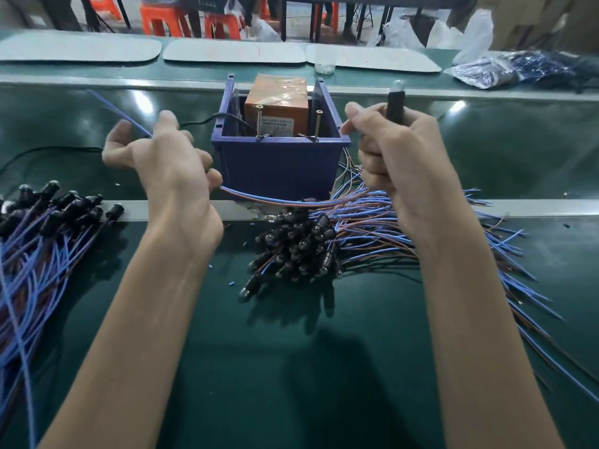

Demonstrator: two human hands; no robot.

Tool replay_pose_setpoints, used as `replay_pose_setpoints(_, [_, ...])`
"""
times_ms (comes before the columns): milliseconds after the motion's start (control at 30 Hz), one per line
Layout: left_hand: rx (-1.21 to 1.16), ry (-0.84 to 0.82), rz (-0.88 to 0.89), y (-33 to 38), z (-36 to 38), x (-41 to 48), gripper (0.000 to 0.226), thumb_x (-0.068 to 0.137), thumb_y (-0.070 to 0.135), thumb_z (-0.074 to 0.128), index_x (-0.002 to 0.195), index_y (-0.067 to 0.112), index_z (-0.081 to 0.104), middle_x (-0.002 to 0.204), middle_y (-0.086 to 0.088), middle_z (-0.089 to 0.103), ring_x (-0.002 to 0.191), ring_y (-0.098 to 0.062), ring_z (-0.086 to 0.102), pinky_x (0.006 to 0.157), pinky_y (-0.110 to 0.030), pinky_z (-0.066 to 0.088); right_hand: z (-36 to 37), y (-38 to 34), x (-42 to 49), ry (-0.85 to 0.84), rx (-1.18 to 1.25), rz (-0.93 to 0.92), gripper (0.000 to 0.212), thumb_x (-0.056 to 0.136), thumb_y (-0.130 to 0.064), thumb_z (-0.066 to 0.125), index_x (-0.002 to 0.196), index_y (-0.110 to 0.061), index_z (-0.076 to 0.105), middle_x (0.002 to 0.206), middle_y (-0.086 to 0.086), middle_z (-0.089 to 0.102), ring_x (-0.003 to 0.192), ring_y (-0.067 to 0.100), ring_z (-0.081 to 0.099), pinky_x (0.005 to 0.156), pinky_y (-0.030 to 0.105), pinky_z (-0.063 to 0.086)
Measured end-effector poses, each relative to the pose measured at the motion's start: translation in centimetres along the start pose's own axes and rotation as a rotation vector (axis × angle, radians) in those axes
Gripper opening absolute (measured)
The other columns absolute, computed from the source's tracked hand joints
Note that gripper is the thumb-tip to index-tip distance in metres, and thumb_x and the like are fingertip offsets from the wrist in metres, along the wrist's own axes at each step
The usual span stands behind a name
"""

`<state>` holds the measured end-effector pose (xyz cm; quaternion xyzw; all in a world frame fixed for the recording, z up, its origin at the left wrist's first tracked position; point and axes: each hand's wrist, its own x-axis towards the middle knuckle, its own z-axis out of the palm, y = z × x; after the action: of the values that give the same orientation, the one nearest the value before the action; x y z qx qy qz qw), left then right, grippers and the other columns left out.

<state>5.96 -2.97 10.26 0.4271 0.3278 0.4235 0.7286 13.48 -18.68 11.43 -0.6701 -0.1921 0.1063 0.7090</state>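
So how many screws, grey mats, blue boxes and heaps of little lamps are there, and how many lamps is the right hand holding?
Screws: 2
Grey mats: 3
Blue boxes: 1
Heaps of lamps: 2
Lamp held in the right hand: 1
Total: 9

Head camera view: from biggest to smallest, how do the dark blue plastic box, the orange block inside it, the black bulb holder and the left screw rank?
1. Dark blue plastic box.
2. Orange block, partly hidden by it.
3. Black bulb holder, partly covered by the right hand.
4. Left screw.
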Motion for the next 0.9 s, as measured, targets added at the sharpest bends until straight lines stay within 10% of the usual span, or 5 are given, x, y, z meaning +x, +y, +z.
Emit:
replay_pose_setpoints(167, [0.237,-0.262,0.122,-0.5,0.1,0.0,0.025,0.107,0.029,0.026,0.099,0.022,0.049,0.051,0.012,0.039,0.037,-0.003,0.025,0.037,-0.017,0.021,0.4,0.6,0.0,-0.052,-0.277,-0.002,0.025,0.091,-0.030,0.064,0.071,-0.016,0.070,0.045,-0.018,0.045,0.042,-0.003,0.041,0.054,0.017,0.026])
replay_pose_setpoints(400, [0.683,-0.882,0.158,-2.2,0.7,-1.7,0.040,0.104,0.027,0.038,0.071,0.020,0.058,0.043,0.013,0.037,0.039,-0.001,0.029,0.039,-0.016,0.023,0.6,0.8,0.3,-0.036,-0.065,0.002,0.016,0.095,-0.027,0.058,0.095,-0.018,0.071,0.075,-0.008,0.070,0.052,0.001,0.054,0.047,0.013,0.036])
replay_pose_setpoints(900, [0.808,-0.967,0.111,-2.1,0.6,-1.7,0.042,0.104,0.027,0.037,0.067,0.019,0.053,0.040,0.012,0.034,0.040,-0.003,0.025,0.037,-0.016,0.021,0.6,0.8,0.6,0.103,0.293,0.063,0.010,0.089,-0.014,0.065,0.083,-0.007,0.061,0.066,0.001,0.072,0.052,0.005,0.066,0.036,0.009,0.032])
